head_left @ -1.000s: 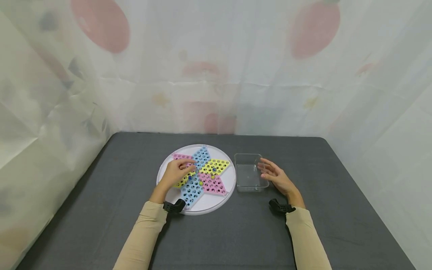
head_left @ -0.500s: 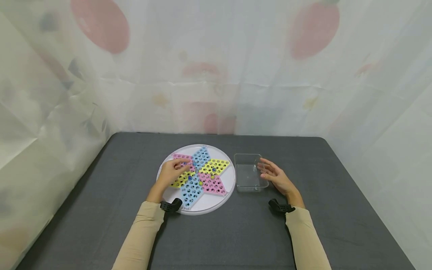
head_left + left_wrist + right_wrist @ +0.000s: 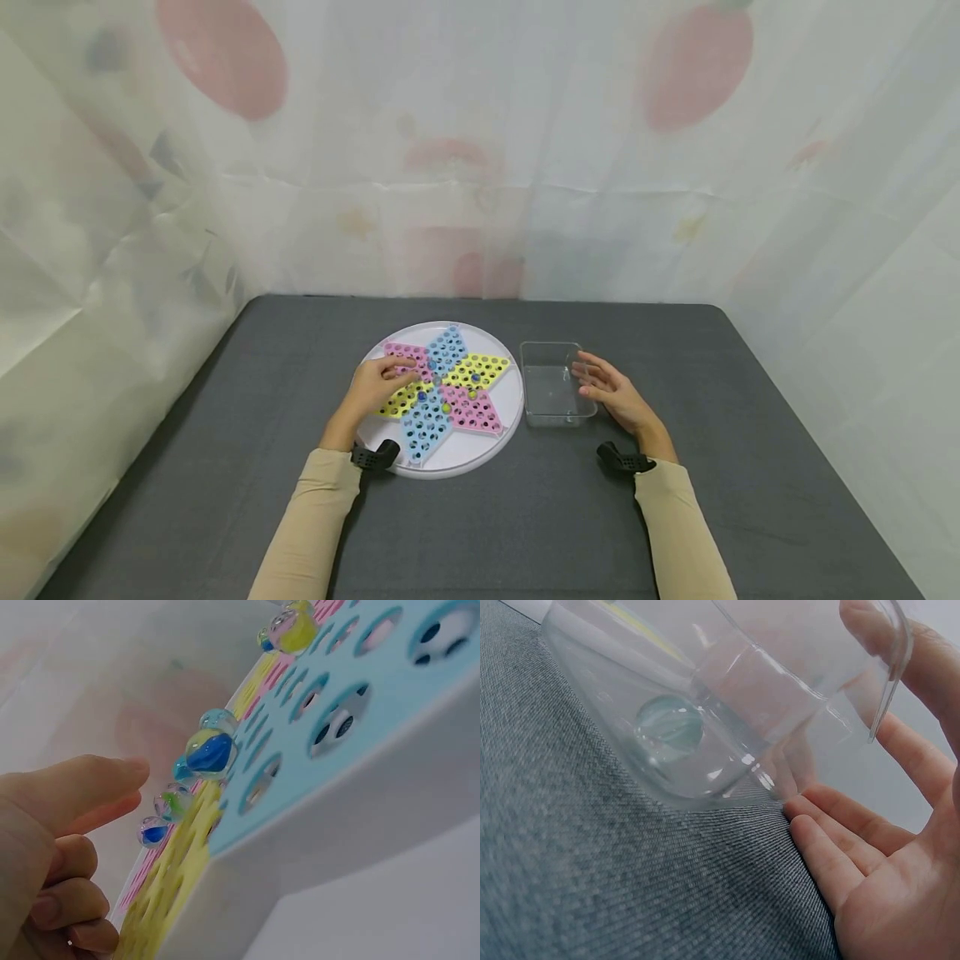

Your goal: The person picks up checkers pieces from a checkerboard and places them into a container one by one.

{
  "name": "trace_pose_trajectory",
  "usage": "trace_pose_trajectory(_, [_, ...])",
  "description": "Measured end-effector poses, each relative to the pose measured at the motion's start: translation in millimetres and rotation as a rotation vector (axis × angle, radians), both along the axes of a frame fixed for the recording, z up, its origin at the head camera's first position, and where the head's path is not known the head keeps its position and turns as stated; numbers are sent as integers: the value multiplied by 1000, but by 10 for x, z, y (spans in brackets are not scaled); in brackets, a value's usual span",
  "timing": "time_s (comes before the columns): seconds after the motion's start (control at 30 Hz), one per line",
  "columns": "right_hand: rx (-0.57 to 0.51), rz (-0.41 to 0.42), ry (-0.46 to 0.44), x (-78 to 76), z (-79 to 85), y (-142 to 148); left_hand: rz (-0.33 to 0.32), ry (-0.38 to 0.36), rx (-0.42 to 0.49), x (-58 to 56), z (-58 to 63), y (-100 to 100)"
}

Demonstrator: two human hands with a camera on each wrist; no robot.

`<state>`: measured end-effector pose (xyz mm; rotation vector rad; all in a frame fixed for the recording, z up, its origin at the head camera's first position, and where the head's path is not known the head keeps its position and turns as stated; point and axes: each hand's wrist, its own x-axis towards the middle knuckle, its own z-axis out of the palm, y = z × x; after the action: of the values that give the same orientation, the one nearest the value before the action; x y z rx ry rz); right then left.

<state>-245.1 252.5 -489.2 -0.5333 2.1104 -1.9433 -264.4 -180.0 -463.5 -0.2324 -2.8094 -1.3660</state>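
My left hand [image 3: 370,387] hovers over the left part of a round white Chinese checkers board [image 3: 472,457]. Its thumb and forefinger reach forward, the other fingers curl loosely, and no marble shows between the fingertips. In the left wrist view, a clear marble with a blue swirl [image 3: 153,832] sits near those fingertips, and a blue-and-yellow marble [image 3: 211,754] sits farther along the board. My right hand [image 3: 618,400] rests its relaxed fingers against the outside of the right wall of a clear plastic box [image 3: 551,413]. A pale green marble [image 3: 669,726] lies inside the box.
Several marbles, including a dark blue marble [image 3: 422,396] and a yellow marble [image 3: 446,407], sit in the middle of the star. The box stands just right of the board on the dark grey tablecloth [image 3: 480,533]. A patterned curtain [image 3: 480,150] hangs behind.
My left hand has drawn back to the left from the board's middle, uncovering more of the pink and yellow sections and their marbles. The right hand has stayed at the box.
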Motion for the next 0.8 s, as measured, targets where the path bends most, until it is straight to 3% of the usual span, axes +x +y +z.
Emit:
trace_pose_trajectory(0.3, [9, -6, 5, 7, 0, 6, -24, -64, -32, 2, 16, -19])
trace_pose_trajectory(0.8, [4, -10, -11, -11, -20, 3, -33, -55, -62, -4, 5, -28])
